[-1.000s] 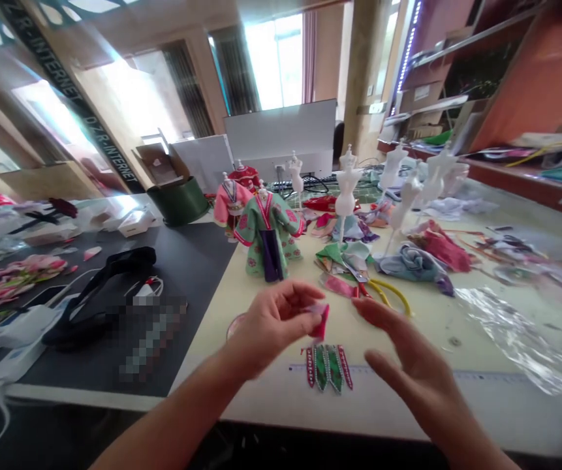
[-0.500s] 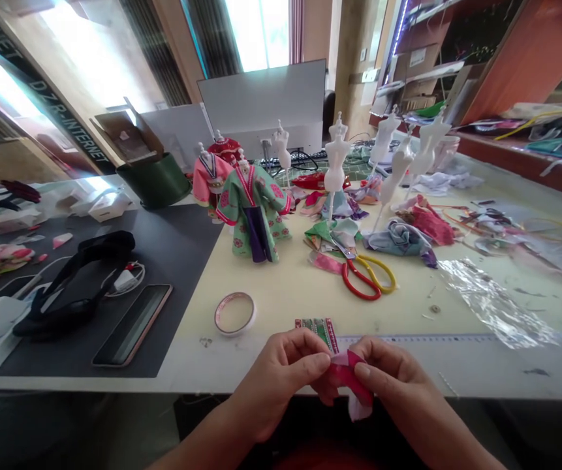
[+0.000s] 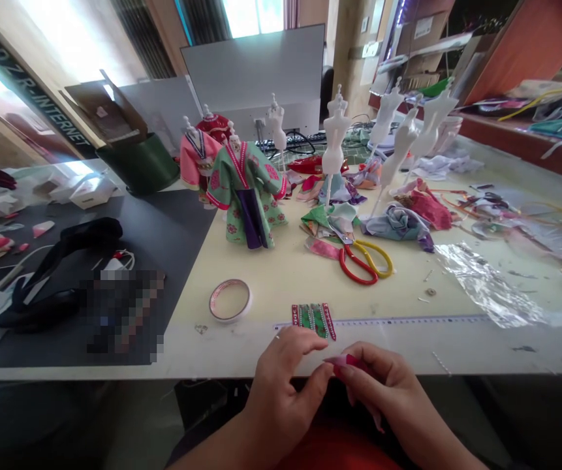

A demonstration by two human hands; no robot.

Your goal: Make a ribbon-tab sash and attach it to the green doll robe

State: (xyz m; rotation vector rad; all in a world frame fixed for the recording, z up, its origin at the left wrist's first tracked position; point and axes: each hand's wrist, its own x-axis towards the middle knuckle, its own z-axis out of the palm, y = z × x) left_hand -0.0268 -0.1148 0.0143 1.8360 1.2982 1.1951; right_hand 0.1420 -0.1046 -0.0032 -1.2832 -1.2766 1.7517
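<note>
My right hand [image 3: 383, 382] pinches a small piece of pink and white fabric [image 3: 348, 361] at the table's front edge, and part of the cloth hangs below its fingers. My left hand [image 3: 293, 378] is beside it, thumb and index finger spread apart, the thumb tip close to the cloth; whether it touches is unclear. Just beyond the left hand, green and red beaded trim strips [image 3: 314, 318] lie across a clear ruler [image 3: 388, 321]. A tape roll [image 3: 230, 300] sits to the left, and scissors with red and yellow handles [image 3: 366, 262] rest farther back.
Small dress forms stand behind, one in a green floral robe [image 3: 247, 196], one a bare white form [image 3: 335, 140]. Fabric scraps [image 3: 398, 230] and clear plastic film [image 3: 489, 284] lie at right. A black strap [image 3: 89, 230] and green bin [image 3: 138, 163] are at left.
My left thumb and index finger have parted from their pinch on the fabric. The cloth is now more bunched inside my right hand. The view has shifted, so the tabletop items appear higher.
</note>
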